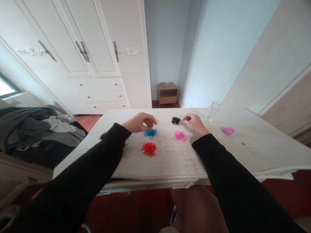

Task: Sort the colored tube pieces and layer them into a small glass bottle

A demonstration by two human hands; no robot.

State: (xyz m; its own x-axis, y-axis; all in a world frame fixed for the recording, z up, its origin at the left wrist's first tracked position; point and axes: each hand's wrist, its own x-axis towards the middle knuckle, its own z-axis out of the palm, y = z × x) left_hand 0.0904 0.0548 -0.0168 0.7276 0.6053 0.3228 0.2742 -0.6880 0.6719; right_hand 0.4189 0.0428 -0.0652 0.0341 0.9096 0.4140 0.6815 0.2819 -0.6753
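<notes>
Small piles of coloured bands, which look like rubber bands, lie on the white table (pixel 165 165). My left hand (pixel 142 122) hovers over the blue bands (pixel 150 133), its fingers curved and a gap showing between thumb and fingertips. Yellow bands (pixel 155 117) are mostly hidden behind that hand. At the right edge of the black bands (pixel 176 120), my right hand (pixel 193 123) has thumb and forefinger pinched together; whatever is between them is too small to make out. Nearer me are the pink bands (pixel 180 136) and the red bands (pixel 149 149).
A clear glass jar (pixel 213 111) stands at the back right, with a pink piece (pixel 228 131) in front of it. Partly behind my left sleeve lies a dark item (pixel 104 136) with yellow bits. Clothes (pixel 48 126) are heaped left of the table.
</notes>
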